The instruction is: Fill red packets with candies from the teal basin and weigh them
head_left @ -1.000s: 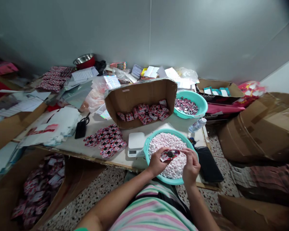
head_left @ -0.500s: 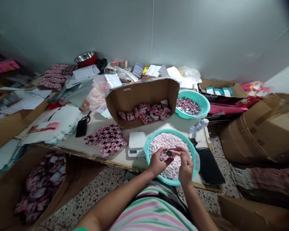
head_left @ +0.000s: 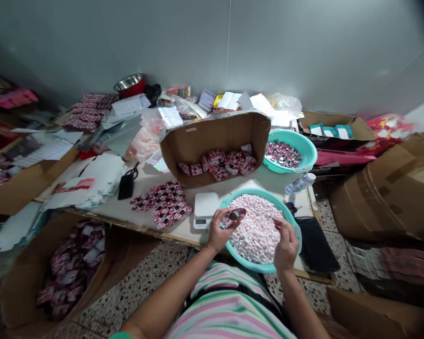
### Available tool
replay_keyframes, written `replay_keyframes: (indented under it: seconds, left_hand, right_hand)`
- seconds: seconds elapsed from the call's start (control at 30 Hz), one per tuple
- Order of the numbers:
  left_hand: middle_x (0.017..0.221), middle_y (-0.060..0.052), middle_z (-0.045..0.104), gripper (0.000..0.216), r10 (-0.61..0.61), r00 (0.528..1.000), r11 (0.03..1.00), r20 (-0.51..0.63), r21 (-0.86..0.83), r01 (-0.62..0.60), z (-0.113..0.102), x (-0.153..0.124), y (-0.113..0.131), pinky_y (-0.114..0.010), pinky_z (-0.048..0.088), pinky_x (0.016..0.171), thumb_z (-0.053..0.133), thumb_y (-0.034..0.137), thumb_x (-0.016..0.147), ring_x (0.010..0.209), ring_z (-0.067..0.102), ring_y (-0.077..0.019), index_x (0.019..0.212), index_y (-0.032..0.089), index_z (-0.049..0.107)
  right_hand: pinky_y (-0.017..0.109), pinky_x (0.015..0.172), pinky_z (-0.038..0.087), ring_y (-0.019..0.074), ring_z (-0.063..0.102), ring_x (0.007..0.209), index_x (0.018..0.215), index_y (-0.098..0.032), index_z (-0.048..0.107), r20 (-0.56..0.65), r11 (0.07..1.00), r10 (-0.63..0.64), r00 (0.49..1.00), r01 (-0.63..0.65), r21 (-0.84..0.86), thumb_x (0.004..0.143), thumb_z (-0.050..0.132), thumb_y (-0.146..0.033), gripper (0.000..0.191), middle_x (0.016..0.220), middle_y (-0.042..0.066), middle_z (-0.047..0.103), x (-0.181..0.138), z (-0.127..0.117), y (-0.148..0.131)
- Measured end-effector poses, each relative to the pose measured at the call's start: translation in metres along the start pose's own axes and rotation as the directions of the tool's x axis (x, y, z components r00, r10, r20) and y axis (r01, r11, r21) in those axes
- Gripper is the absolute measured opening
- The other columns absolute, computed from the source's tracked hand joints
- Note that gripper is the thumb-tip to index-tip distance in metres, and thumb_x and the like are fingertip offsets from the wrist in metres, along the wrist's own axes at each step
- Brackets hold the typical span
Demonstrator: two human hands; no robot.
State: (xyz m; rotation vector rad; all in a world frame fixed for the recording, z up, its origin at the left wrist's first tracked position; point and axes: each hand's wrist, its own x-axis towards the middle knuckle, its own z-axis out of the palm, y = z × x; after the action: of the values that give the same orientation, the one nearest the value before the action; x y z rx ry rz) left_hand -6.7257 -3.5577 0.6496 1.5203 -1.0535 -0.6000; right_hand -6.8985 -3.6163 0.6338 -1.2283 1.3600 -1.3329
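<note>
My left hand [head_left: 217, 230] pinches a small red and white packet [head_left: 232, 217] with a dark round spot, held over the left rim of a teal basin [head_left: 289, 221] full of small pinkish-white pellets [head_left: 256, 230]. My right hand [head_left: 286, 242] hovers over the right side of the pellets with fingers curled; what it holds, if anything, is hidden. A small white scale [head_left: 204, 209] sits just left of the basin. A pile of similar packets [head_left: 164, 203] lies on the table further left.
An open cardboard box [head_left: 215, 136] on its side holds more packets. A second teal basin [head_left: 305, 146] with round pieces stands behind right, a plastic bottle [head_left: 298, 183] beside it. A floor box [head_left: 69, 273] of packets is at lower left. Papers and cartons crowd the table's far side.
Both hands held the packet together over the basin; now my right hand has let go and dropped to the pellets, while my left carries the packet leftward. The view shifted slightly.
</note>
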Motion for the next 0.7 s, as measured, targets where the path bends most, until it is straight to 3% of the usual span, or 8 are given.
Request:
replay_keyframes:
  seconds: [0.13,0.3,0.4,0.5,0.7]
  left_hand:
    - [0.101,-0.005,0.061,0.031,-0.007,0.998,1.000,0.055,0.017,0.007,-0.006,-0.002,-0.010,-0.034,0.048,0.090,0.071,0.029,0.073,0.098,0.059,-0.0192,0.101,0.020,0.060]
    - [0.100,-0.005,0.062,0.031,-0.018,0.996,0.998,0.082,0.056,0.013,-0.005,-0.003,-0.009,-0.035,0.049,0.089,0.071,0.028,0.072,0.097,0.059,-0.0195,0.101,0.021,0.062]
    - [0.101,-0.006,0.063,0.032,-0.013,0.990,0.997,0.140,0.078,0.002,-0.006,-0.003,-0.005,-0.036,0.048,0.091,0.072,0.028,0.071,0.098,0.059,-0.0203,0.102,0.022,0.064]
    - [0.103,-0.006,0.063,0.033,-0.032,0.991,0.996,0.128,0.085,0.021,-0.008,-0.005,-0.003,-0.036,0.048,0.091,0.071,0.026,0.072,0.099,0.059,-0.0204,0.103,0.022,0.063]
    - [0.103,-0.006,0.063,0.033,-0.078,0.992,0.995,0.101,0.076,0.070,-0.009,-0.012,-0.001,-0.034,0.049,0.091,0.071,0.028,0.072,0.098,0.060,-0.0196,0.103,0.020,0.062]
  right_hand:
    - [0.041,0.091,0.039,0.0230,0.054,0.100,0.099,-0.017,0.063,0.079,0.971,0.066,0.995,-0.046,-0.233,0.083,0.048,-0.051,0.040,0.102,0.008,0.062,0.006,-0.009,0.025]
    - [0.046,0.092,0.037,0.0258,0.053,0.098,0.098,-0.018,0.063,0.302,0.879,-0.078,0.950,0.208,-0.429,0.080,0.052,-0.055,0.043,0.099,0.010,0.062,0.006,-0.010,0.052]
    - [0.046,0.090,0.039,0.0267,0.052,0.096,0.100,-0.019,0.062,0.425,0.812,-0.111,0.898,0.329,-0.482,0.074,0.059,-0.058,0.047,0.099,0.011,0.061,-0.001,-0.005,0.068]
    - [0.044,0.085,0.042,0.0259,0.053,0.092,0.099,-0.020,0.063,0.493,0.788,-0.109,0.863,0.378,-0.487,0.072,0.060,-0.060,0.048,0.096,0.011,0.061,-0.008,0.000,0.079]
    - [0.034,0.068,0.044,0.0197,0.056,0.071,0.089,-0.022,0.068,0.540,0.834,-0.019,0.841,0.311,-0.455,0.078,0.053,-0.053,0.036,0.084,0.007,0.063,0.000,0.001,0.084]
